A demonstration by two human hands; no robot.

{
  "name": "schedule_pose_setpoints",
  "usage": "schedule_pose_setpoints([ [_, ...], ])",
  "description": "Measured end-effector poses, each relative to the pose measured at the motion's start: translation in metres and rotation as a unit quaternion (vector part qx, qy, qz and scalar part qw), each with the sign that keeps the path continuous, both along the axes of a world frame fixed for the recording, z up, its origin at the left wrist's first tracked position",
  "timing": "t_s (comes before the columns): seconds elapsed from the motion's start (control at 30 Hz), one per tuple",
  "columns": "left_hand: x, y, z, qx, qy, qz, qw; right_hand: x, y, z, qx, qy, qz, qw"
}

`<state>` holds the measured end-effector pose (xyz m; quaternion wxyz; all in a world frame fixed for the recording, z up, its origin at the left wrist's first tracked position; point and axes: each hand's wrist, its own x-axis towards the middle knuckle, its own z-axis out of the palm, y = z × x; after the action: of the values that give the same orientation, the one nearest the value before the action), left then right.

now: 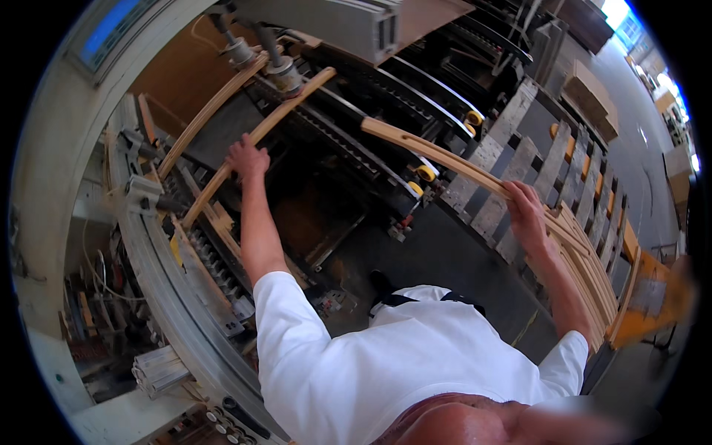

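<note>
My left hand [248, 159] is closed around a long, slightly curved wooden strip [285, 107] that lies across the machine, one end close to a metal clamp cylinder [284, 76]. A second curved wooden strip [204, 115] lies beyond it, farther left. Out to the right, my right hand [526, 211] grips the near end of another wooden strip [434, 154], which has a slot near its far end. That piece is held off the machine, over the floor and pallet side. Below my right forearm lies a stack of similar wooden strips [582, 256].
A wooden pallet [512, 159] lies on the right, with a cardboard box [589, 100] beyond it. Dark machine rails with yellow rollers [424, 173] run between my hands. A metal beam [348, 26] juts in overhead, and a curved machine frame [170, 289] borders the left.
</note>
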<state>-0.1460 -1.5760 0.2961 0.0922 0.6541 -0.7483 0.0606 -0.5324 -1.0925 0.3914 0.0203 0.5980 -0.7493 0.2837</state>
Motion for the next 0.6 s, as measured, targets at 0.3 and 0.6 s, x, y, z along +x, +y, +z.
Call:
schedule_pose_setpoints([
  [0.3, -0.052, 0.197, 0.006, 0.166, 0.181, -0.188, 0.951, 0.069, -0.256, -0.024, -0.017, -0.013, 0.290, 0.957],
  [0.6, -0.064, 0.343, 0.025, 0.293, 0.275, -0.183, 0.897, 0.220, -0.461, -0.092, -0.017, 0.010, 0.483, 0.875],
])
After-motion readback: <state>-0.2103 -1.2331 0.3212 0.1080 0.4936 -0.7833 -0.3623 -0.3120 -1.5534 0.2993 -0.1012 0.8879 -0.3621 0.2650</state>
